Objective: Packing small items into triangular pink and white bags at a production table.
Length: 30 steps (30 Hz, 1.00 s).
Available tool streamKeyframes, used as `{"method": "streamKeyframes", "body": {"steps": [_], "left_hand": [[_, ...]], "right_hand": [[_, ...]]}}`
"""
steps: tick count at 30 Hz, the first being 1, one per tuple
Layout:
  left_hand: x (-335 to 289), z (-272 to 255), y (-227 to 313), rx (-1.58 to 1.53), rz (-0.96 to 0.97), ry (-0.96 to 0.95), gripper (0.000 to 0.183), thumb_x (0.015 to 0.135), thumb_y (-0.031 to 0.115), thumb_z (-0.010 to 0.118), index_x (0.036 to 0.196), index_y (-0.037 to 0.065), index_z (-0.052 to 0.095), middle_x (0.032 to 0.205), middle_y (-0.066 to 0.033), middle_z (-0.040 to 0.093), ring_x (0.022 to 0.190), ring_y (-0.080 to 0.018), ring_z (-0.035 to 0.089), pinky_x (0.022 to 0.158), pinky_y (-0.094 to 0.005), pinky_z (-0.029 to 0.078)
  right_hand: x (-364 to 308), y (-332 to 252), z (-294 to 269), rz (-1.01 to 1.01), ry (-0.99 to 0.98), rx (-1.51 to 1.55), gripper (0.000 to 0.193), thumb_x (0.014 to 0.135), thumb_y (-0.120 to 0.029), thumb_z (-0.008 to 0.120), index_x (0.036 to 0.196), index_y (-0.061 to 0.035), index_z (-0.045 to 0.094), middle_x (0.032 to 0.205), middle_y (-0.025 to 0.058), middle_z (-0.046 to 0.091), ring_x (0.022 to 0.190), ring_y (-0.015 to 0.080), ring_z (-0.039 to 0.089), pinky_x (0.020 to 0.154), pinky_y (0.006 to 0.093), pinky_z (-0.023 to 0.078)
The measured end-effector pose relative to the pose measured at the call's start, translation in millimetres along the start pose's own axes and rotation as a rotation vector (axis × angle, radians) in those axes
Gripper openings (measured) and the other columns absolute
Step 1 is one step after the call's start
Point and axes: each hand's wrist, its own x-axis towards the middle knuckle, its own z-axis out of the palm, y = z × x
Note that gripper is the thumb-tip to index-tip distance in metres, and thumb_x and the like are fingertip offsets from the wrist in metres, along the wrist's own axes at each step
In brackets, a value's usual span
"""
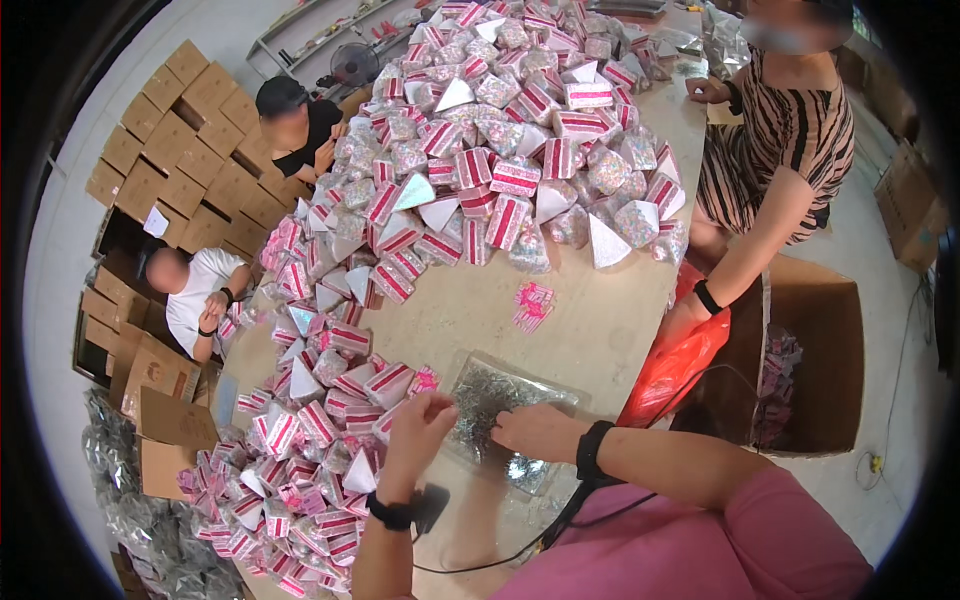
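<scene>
My left hand (420, 435) is raised beside the heap, its thumb and fingertips pinched together; whatever lies between them is too small to make out. Just beyond it is a small pink printed piece (424, 379). My right hand (540, 432) reaches down over a flat clear plastic bag (560, 396), its curled fingers closed at the loose silver tinsel (485, 395) spread on it. Left of my hands lie many wedge-shaped packs (318, 425), white and pink with red stripes, like cake slices. A few pink striped pieces (534, 306) rest on the bare tabletop ahead.
A large pile of similar packs (515, 178) covers the far table (450, 310). One person (785, 150) stands at the right by a red plastic bag (680, 350) and an open carton (815, 350). Two people (200, 290) work at the left, near stacked cartons (190, 150).
</scene>
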Motion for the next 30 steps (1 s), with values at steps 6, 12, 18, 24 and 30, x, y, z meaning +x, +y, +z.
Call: {"method": "streamKeyframes", "body": {"steps": [6,12,18,24,30], "left_hand": [[104,39,50,0.373,0.426,-0.088,0.023,0.077,0.019,0.063,0.092,0.002,0.062,0.082,-0.0158,0.063,0.076,-0.0290,0.062,0.070,-0.0369,0.049],[178,109,39,0.697,0.339,-0.186,0.033,0.076,0.029,0.066,0.098,0.004,0.059,0.096,-0.0172,0.062,0.093,-0.0337,0.060,0.080,-0.0433,0.049],[190,141,31,0.803,0.280,-0.171,0.048,0.076,0.036,0.068,0.109,0.004,0.054,0.107,-0.0181,0.059,0.099,-0.0371,0.058,0.084,-0.0452,0.049],[182,139,45,0.766,0.259,-0.121,0.046,0.075,0.032,0.068,0.106,0.003,0.051,0.097,-0.0215,0.061,0.094,-0.0376,0.059,0.081,-0.0462,0.048],[175,93,63,0.463,0.441,0.000,0.040,0.071,0.021,0.071,0.099,0.000,0.052,0.092,-0.0199,0.061,0.087,-0.0381,0.059,0.075,-0.0445,0.047]], "right_hand": [[-2,-8,-8,0.028,-0.023,0.081,0.011,0.079,-0.009,0.052,0.087,-0.0037,0.059,0.082,0.0128,0.058,0.080,0.0299,0.063,0.065,0.0388,0.052],[-3,-21,-19,-0.132,0.052,-0.109,0.014,0.077,-0.012,0.052,0.087,-0.0043,0.059,0.083,0.0108,0.059,0.073,0.0275,0.063,0.060,0.0377,0.053],[-17,-15,3,-0.093,0.154,0.088,0.034,0.081,-0.011,0.047,0.113,-0.0041,0.052,0.092,0.0152,0.058,0.079,0.0301,0.063,0.063,0.0391,0.053],[-18,-18,-6,0.102,0.044,0.431,0.030,0.086,-0.011,0.044,0.111,0.0004,0.055,0.086,0.0225,0.059,0.083,0.0382,0.061,0.068,0.0453,0.050],[-15,-13,10,0.078,0.016,0.330,0.023,0.087,-0.009,0.042,0.101,-0.0027,0.059,0.085,0.0211,0.061,0.084,0.0390,0.061,0.070,0.0450,0.050]]}}
